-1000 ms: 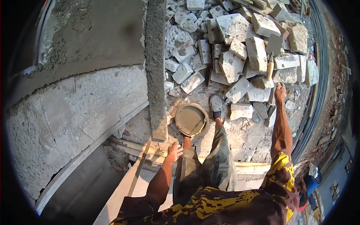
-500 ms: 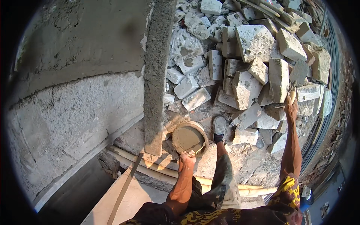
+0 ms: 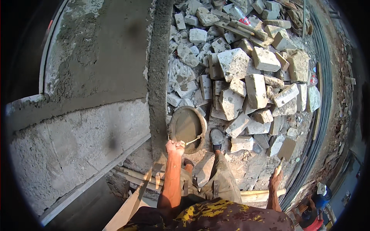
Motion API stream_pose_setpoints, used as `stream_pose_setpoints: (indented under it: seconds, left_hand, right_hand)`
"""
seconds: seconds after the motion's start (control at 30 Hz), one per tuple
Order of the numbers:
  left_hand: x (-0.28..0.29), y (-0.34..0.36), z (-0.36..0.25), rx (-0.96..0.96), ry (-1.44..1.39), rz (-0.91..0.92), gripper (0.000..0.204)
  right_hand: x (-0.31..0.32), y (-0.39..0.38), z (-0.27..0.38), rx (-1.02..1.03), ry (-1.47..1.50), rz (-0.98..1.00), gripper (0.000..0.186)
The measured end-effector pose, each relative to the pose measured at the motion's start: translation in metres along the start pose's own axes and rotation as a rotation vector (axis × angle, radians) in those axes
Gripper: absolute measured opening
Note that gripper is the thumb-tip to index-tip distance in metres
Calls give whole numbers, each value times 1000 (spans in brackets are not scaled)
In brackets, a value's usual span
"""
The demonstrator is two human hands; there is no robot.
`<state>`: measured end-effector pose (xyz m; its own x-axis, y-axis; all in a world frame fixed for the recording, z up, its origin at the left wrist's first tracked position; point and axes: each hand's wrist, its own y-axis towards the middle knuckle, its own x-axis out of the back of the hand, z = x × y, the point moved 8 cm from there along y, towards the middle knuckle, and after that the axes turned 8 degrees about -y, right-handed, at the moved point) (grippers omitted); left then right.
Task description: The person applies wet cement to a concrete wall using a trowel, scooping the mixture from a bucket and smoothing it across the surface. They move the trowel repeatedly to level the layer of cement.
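My left hand is closed around the thin handle of a round bucket. The bucket is tilted, and wet grey mortar shows inside it. Low on the right, my right hand grips the pale handle of a trowel. Its flat blade, coated in grey, points away from me, beside the broken blocks. Left of the bucket, a narrow rough cement ledge runs away from me along a wall smeared with fresh mortar.
A heap of broken blocks fills the middle and right. Planks and a plastic bottle lie on it. Long dark rods run down the right side. Bamboo poles lie near my feet. Another person is at lower right.
My left hand has raised the bucket and moved it slightly left, tilting it. My right hand has drawn the trowel back toward me from the blocks. The view has shifted.
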<state>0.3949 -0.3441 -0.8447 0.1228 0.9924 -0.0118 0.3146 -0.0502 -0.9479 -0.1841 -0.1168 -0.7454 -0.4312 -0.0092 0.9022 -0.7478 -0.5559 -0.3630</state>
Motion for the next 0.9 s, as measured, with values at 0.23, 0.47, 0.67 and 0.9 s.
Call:
stream_pose_setpoints:
  seconds: [0.23, 0.47, 0.67, 0.9]
  left_hand:
    - [-125, 3, 7, -13, 86, 192, 26]
    - [-249, 58, 18, -27, 257, 281, 28]
    - [-261, 104, 63, -2, 285, 185, 25]
    - [-289, 80, 84, 151, 396, 509, 23]
  right_hand:
    - [-15, -154, -98, -712, 573, -54, 55]
    - [-39, -240, -37, -868, 822, -67, 39]
    - [-85, -271, 41, -799, 588, 293, 35]
    - [-140, -211, 192, -242, 363, 557, 28]
